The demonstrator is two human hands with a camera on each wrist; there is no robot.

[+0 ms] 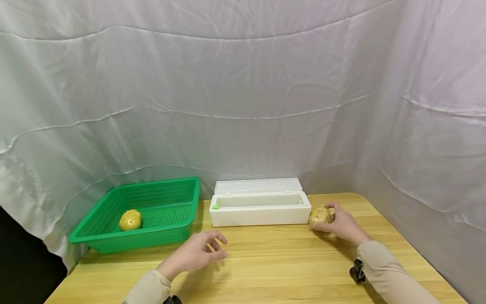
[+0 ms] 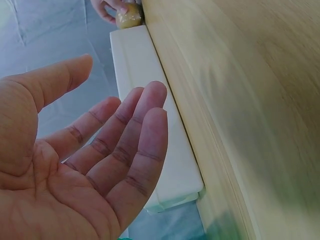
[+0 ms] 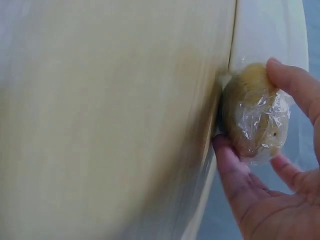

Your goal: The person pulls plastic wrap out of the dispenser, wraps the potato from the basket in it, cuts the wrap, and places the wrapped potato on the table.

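My right hand (image 1: 341, 223) holds a potato (image 1: 318, 216) wrapped in clear plastic film, low at the table beside the right end of a long white box. In the right wrist view, thumb and fingers lie around the wrapped potato (image 3: 257, 115), whose film is crinkled and shiny. My left hand (image 1: 197, 252) hovers above the table in front of the box, fingers loosely bent and palm bare in the left wrist view. The white box (image 1: 262, 216) has its lid (image 1: 258, 185) raised at the back and a small green piece (image 1: 215, 207) at its left end.
A green perforated basket (image 1: 140, 240) stands at the left, with one unwrapped potato (image 1: 130, 220) inside. Behind the wooden table (image 1: 273, 266) hangs a pale grey curtain (image 1: 243, 84), which also runs along the right side.
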